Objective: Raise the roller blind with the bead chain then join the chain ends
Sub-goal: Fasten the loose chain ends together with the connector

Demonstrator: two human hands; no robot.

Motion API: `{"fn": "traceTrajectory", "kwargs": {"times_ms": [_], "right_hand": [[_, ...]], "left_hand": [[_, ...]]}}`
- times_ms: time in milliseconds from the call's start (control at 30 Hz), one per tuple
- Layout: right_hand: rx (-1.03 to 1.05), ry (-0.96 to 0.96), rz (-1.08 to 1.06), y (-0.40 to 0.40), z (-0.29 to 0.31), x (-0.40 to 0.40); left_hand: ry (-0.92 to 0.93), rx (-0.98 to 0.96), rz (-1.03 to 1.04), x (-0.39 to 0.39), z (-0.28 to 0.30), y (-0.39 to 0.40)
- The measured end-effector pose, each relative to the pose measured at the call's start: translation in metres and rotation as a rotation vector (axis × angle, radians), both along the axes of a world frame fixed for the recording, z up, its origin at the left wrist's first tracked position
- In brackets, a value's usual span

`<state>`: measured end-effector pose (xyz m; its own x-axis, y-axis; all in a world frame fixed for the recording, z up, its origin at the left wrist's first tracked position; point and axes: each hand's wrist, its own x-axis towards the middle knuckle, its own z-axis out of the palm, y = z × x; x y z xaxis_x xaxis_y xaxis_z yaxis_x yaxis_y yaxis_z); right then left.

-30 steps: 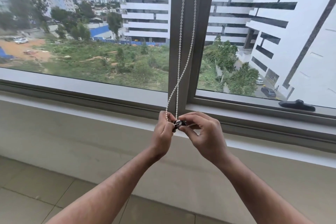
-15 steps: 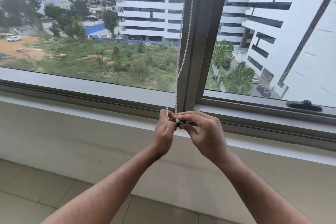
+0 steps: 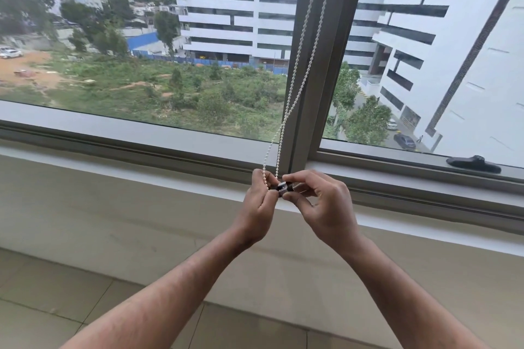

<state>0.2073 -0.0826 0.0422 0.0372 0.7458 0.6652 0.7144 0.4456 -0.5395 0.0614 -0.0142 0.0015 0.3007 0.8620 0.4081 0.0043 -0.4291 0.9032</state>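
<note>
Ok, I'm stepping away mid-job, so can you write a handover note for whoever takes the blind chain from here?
Left hand: pinches one strand of the bead chain.
Right hand: pinches the small dark connector, where the other strand ends.
Both strands hang beside the window mullion.
Done: no blind shows over the glass, so it looks raised.
Left: seat the left strand's end in the connector; the join isn't visibly closed.

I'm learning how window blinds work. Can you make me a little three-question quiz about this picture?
1. True or false: both strands of the bead chain run down to the hands.
2. What does the right hand pinch? A) small dark connector B) window handle C) nothing
3. Fill in: the left hand holds the ____.

Key: 1 true; 2 A; 3 chain.
</note>
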Motion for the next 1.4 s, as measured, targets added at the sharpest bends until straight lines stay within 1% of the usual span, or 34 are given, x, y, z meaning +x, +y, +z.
{"fn": "traceTrajectory", "kwargs": {"times_ms": [267,467,667,800,933,1033,1133,1233,1400], "right_hand": [[-0.012,0.008,0.059,0.000,-0.003,0.001],[-0.012,-0.053,0.147,0.001,0.000,0.006],[0.040,-0.092,0.137,0.001,0.001,0.008],[0.033,-0.045,0.094,0.001,-0.003,0.003],[-0.014,-0.013,0.117,0.000,-0.003,-0.001],[0.002,-0.089,0.103,0.001,0.001,0.001],[0.066,-0.211,0.064,0.003,0.003,0.003],[0.109,-0.283,0.075,0.007,0.004,0.002],[0.095,-0.397,0.073,0.013,0.002,0.002]], "left_hand": [[0.008,-0.003,-0.031,-0.002,0.001,-0.005],[0.007,-0.020,-0.054,-0.003,0.005,-0.008],[0.030,-0.030,-0.053,-0.003,0.005,-0.008],[0.018,-0.029,-0.032,-0.005,0.004,-0.008],[0.066,0.020,0.013,-0.008,0.004,-0.009],[0.064,0.016,0.002,-0.011,0.004,-0.010],[0.024,-0.033,-0.033,-0.013,0.003,-0.008],[-0.019,-0.083,-0.051,-0.012,0.003,-0.007],[-0.022,-0.079,-0.044,-0.012,-0.001,-0.009]]}}
